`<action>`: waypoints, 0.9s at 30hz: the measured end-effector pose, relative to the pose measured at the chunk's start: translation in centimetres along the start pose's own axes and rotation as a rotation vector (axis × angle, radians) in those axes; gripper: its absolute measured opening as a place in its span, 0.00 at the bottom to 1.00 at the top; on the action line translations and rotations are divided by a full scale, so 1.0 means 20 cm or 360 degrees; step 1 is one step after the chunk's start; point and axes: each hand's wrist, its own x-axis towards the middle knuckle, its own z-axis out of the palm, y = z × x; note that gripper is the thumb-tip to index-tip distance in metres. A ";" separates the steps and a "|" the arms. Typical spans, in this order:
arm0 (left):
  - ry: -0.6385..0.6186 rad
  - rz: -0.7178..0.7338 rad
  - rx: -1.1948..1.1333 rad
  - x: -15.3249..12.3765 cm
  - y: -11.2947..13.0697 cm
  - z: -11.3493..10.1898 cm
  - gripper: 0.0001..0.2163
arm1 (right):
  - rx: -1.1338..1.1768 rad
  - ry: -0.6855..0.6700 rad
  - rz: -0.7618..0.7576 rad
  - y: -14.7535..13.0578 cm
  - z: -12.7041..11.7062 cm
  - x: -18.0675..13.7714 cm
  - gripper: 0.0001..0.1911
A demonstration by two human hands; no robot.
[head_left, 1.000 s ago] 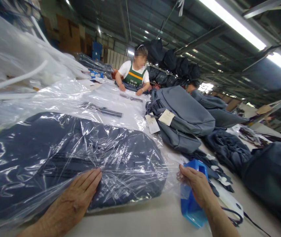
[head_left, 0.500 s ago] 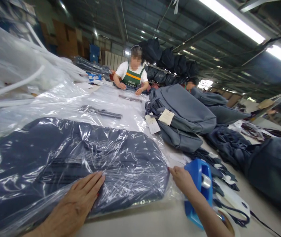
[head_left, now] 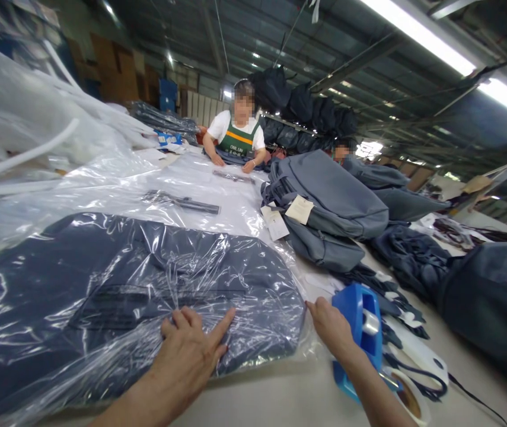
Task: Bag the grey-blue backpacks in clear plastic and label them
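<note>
A dark blue-grey backpack (head_left: 120, 261) lies flat on the table inside a clear plastic bag (head_left: 262, 332). My left hand (head_left: 191, 350) rests on top of the film, its index finger stretched out and the others bent. Creases in the plastic run together at its fingertips. At the right end of the bag, my right hand (head_left: 331, 323) is closed in a pinch on the plastic edge. Just beyond that wrist stands a blue tape dispenser (head_left: 355, 302), partly covered by my forearm.
Grey backpacks with paper tags (head_left: 328, 196) are piled at the right of the table (head_left: 289, 388). A tape roll (head_left: 408, 394) and dark straps lie near my right forearm. Clear plastic sheets (head_left: 102, 172) spread to the left. A co-worker (head_left: 238, 139) handles dark fabric at the far end.
My left hand has slid right across the plastic, and its fingers have gone from flat and together to spread and bent. The film there has creased. My right hand stays at the edge.
</note>
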 end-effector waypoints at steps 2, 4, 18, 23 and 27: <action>-0.0133 -0.0011 0.0029 0.01 -0.01 -0.05 0.28 | 0.0060 0.0003 0.0029 0.02 0.01 0.02 0.15; -0.0244 -0.0010 0.0036 0.03 -0.02 -0.09 0.28 | 0.0145 0.0036 0.0032 0.04 0.02 0.04 0.12; -0.0218 0.0010 -0.0027 0.03 -0.04 -0.05 0.25 | 0.0915 0.0642 0.0382 0.57 -0.06 -0.29 0.26; -0.0233 -0.0054 -0.0001 0.05 -0.02 -0.01 0.25 | 0.1309 0.0560 0.0519 0.66 0.11 -0.41 0.27; -0.0232 -0.0086 -0.0132 0.05 -0.03 -0.01 0.24 | 0.1624 0.0545 0.0532 0.60 0.16 -0.38 0.27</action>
